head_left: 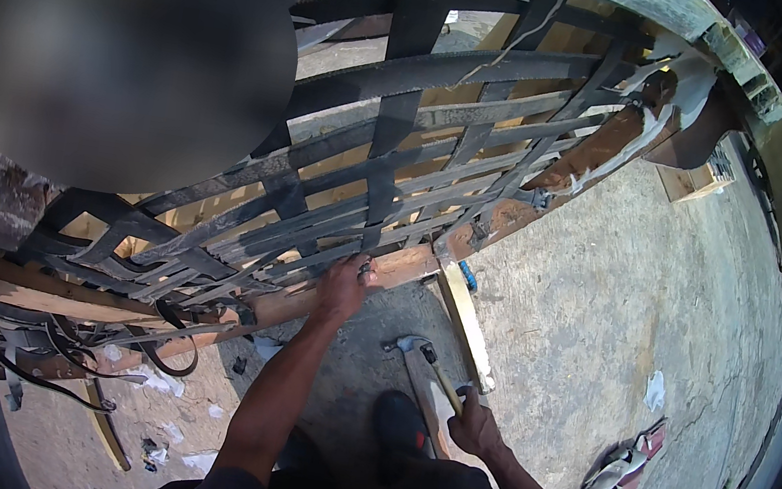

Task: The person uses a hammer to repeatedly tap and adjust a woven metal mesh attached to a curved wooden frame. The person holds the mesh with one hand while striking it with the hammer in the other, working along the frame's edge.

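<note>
A wooden sofa frame [408, 265] stands tilted before me, strung with woven black webbing straps [398, 129]. My left hand [344, 286] is at its lower rail, fingers closed around something small and dark that I cannot make out. In my right hand [477, 427] is the wooden handle of a hammer [438, 368], held low to the right. The hammer's metal head points away from me, just above a pale wooden piece [429, 397] near my shoe. A short light-coloured wooden strip [465, 324] juts from the rail toward me.
Loose strap ends [71, 354] hang from the frame at the left. Crumpled fabric scraps [620, 481] lie on the concrete floor [583, 314] at the right. White scraps [158, 380] litter the lower left. A wooden block [694, 179] sits farther back. My shoe [399, 428] is close to the hammer.
</note>
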Tool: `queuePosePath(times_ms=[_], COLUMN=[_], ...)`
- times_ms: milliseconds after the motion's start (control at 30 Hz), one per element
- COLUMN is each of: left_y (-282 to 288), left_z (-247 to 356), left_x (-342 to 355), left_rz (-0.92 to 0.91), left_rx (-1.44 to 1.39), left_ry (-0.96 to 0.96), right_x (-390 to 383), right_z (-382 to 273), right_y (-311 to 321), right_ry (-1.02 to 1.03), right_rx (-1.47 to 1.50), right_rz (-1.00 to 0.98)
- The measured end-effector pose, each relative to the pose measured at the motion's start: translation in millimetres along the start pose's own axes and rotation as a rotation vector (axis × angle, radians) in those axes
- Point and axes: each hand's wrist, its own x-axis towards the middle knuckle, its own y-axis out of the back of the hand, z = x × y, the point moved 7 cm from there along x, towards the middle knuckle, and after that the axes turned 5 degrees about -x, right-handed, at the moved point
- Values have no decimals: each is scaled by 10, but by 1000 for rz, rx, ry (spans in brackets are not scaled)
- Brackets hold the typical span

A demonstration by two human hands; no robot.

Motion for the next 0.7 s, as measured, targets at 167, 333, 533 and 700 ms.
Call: queuePosePath(times_ms=[167, 333, 533, 700], left_y=[28, 4, -28, -27], left_z=[-95, -97, -253, -169], left_x=[225, 240, 293, 265], left_rz=[-103, -131, -128, -132], left_rx=[0, 35, 36, -33], left_ry=[163, 39, 18, -31], right_x=[891, 1470, 1508, 1354], right_z=[-991, -1431, -2189, -2541], right_y=[664, 839, 768, 732], right_ry=[355, 520, 570, 687], right_rx=[-525, -1149, -1784, -1995], right_rz=[160, 84, 33, -46])
